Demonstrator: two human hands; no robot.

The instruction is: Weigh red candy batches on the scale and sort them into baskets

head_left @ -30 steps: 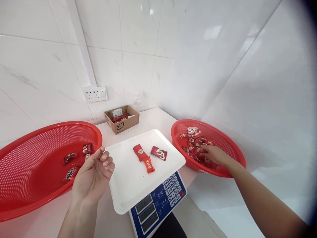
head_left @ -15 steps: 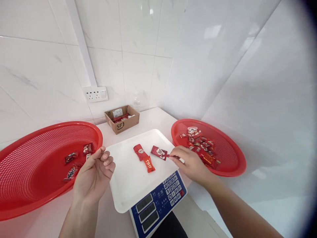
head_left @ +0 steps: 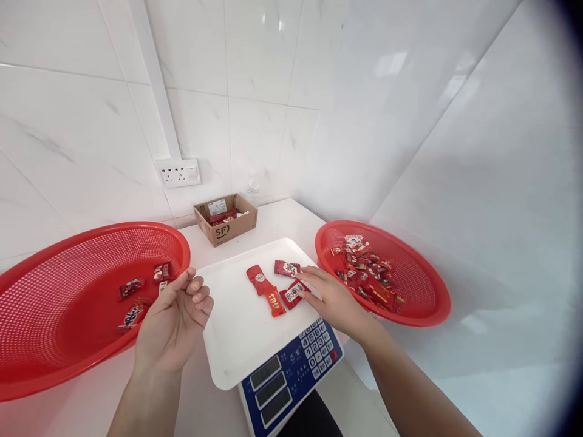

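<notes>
Dark-red wrappers identify the two packets being handled: the upper packet (head_left: 285, 267), at 1 o'clock from the centre of the white tray (head_left: 232, 349), and the lower packet (head_left: 290, 295), at 2 o'clock. The step in hand is judged to be placing and arranging packets on the scale (head_left: 298, 367). The right hand (head_left: 334, 303), at 3 o'clock, is open with fingers spread; its fingertips touch the right ends of both packets, with no pinch visible. The left hand (head_left: 175, 321), at 9 o'clock, is palm up, fingers loosely half-curled, apparently holding nothing. The next move appears to call for lifting the right fingers clear without dragging either packet. Both packets lie flat and carry dark lettering on white patches. An orange-red packet (head_left: 275, 302) with pale-gold characters lies near the centre; touching it, toward 11 o'clock, is a long red packet (head_left: 256, 275) with a round pale emblem.
</notes>
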